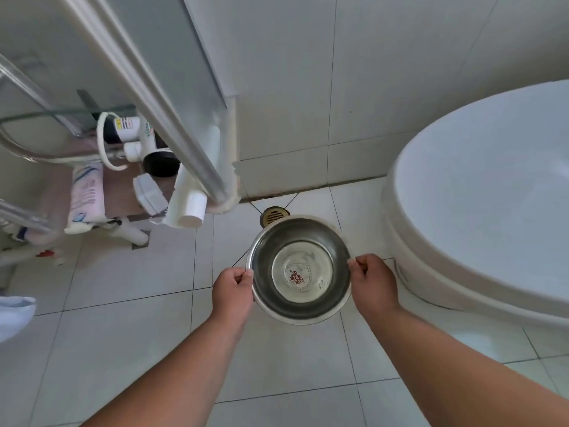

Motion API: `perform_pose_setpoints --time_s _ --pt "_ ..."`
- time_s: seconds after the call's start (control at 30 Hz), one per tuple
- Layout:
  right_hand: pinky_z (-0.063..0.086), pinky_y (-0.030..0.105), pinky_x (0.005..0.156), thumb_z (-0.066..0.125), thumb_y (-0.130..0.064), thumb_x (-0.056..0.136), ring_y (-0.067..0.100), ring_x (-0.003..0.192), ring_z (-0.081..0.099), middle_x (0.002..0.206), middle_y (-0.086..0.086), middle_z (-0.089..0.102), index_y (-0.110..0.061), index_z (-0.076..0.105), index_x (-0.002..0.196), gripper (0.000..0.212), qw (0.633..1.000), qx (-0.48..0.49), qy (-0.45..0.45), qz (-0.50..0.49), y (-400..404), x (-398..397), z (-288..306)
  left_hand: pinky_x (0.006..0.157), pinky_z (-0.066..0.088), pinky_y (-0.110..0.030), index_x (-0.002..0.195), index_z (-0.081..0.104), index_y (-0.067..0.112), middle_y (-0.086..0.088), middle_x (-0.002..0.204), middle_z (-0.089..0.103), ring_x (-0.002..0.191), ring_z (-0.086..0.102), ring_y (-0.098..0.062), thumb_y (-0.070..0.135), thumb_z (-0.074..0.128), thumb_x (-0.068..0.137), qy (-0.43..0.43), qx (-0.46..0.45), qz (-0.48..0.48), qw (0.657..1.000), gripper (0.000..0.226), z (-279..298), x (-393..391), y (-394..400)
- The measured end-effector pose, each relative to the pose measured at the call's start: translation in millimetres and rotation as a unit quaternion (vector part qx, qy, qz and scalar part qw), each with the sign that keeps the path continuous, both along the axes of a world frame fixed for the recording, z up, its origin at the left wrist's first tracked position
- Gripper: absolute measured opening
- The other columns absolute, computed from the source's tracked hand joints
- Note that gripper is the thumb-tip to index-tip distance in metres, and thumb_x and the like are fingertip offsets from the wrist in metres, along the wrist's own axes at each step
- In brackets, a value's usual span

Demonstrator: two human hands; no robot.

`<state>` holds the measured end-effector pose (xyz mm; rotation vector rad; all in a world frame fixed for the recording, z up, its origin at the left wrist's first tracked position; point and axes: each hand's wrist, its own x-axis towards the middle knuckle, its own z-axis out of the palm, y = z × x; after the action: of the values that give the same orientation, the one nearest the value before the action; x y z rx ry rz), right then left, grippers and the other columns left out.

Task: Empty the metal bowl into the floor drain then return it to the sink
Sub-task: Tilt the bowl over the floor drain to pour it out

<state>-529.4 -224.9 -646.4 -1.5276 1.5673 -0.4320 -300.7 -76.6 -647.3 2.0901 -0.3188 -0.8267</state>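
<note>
Both hands are gripping one metal bowl [298,269] by its rim: the left hand [232,288] is pinching the left edge, the right hand [374,282] is pinching the right edge, fingers curled closed over the lip. The bowl is hanging above the tiled floor [123,349], mouth facing up toward the camera; being round, it has no long axis. A little liquid and a reddish speck are lying in its bottom. One brass floor drain [272,215] is showing just beyond the far rim, partly hidden by it. One white basin [480,192] is sitting to the right. On the left, bottles [138,131] are carrying labels too blurred to read.
</note>
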Motion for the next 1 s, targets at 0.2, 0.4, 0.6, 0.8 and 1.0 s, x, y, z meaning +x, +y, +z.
perform_pose_setpoints --time_s 0.2,0.4,0.6,0.8,1.0 --pt "0.039 0.020 0.059 0.062 -0.033 0.100 0.004 0.074 0.060 0.081 -0.009 0.068 -0.020 0.065 0.090 0.017 1.000 -0.018 0.000 0.001 -14 18 -38 0.085 0.065 -0.056 0.092 0.075 0.001 -0.023 0.087 0.080 0.080 0.074 -0.034 0.026 0.062 0.104 -0.026 0.013 0.012 1.000 0.030 -35 20 -10" --pt "0.043 0.031 0.072 0.064 -0.029 0.101 0.021 0.079 0.063 0.080 -0.006 0.066 -0.013 0.066 0.093 0.018 0.999 -0.029 -0.013 0.009 -26 43 -61 0.094 0.065 -0.060 0.096 0.079 0.007 -0.019 0.095 0.083 0.097 0.079 -0.044 0.021 0.062 0.108 -0.031 0.024 0.017 0.999 0.025 -48 41 -22" --pt "0.040 0.031 0.065 0.063 -0.029 0.101 0.013 0.073 0.059 0.078 -0.007 0.065 -0.014 0.065 0.089 0.019 0.999 -0.038 -0.007 0.022 -37 57 -79 0.092 0.066 -0.061 0.090 0.079 0.008 -0.023 0.091 0.082 0.095 0.079 -0.047 0.020 0.063 0.106 -0.022 0.021 0.034 0.999 0.026 -64 55 -32" --pt "0.038 0.031 0.068 0.064 -0.027 0.102 0.017 0.073 0.058 0.075 -0.009 0.062 -0.013 0.064 0.089 0.019 0.999 -0.037 -0.005 0.027 -43 65 -87 0.091 0.066 -0.061 0.086 0.079 0.013 -0.018 0.090 0.083 0.095 0.080 -0.044 0.020 0.065 0.106 -0.012 0.017 0.058 0.998 0.025 -72 59 -39" --pt "0.040 0.031 0.069 0.064 -0.027 0.102 0.022 0.076 0.062 0.077 -0.006 0.064 -0.017 0.061 0.086 0.018 0.999 -0.035 -0.009 0.029 -51 69 -96 0.088 0.067 -0.060 0.080 0.078 0.016 -0.015 0.086 0.084 0.089 0.081 -0.042 0.022 0.065 0.105 -0.010 0.026 0.064 0.998 0.028 -79 62 -50"
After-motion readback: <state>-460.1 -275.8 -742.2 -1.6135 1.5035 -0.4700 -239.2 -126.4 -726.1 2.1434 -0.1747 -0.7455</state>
